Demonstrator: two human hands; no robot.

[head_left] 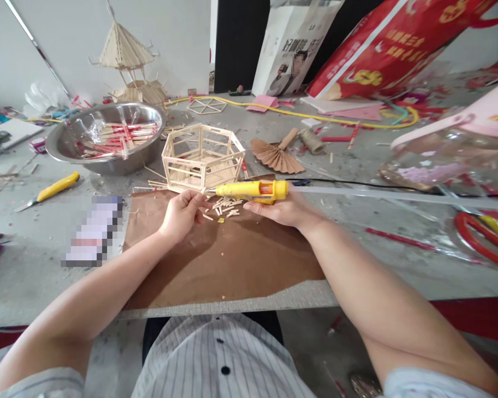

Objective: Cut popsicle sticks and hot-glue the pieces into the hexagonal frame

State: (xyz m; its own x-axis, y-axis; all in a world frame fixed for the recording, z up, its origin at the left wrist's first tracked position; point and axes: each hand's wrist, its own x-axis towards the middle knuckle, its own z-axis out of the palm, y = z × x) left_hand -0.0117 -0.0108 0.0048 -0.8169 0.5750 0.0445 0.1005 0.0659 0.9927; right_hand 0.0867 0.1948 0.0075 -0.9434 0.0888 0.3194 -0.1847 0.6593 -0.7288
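My right hand (280,209) is wrapped round a yellow hot glue gun (249,190), with a long clear glue stick (340,191) running out of its back. Its nozzle points left, close to the fingertips of my left hand (183,214). Those left fingers are pinched together, and what is between them is too small to make out. Just behind both hands stands a hexagonal frame of thin wooden sticks (202,160). Several short cut stick pieces (226,207) lie on the brown sheet (216,265) between my hands.
A steel bowl (53,146) of red-tipped sticks stands behind left, near a stick pagoda (126,52). A yellow utility knife (58,187) and a blurred phone-like object (93,232) lie left. A folded paper fan (278,155), a yellow cord (299,114) and a clear pink-lidded container (423,160) are farther right.
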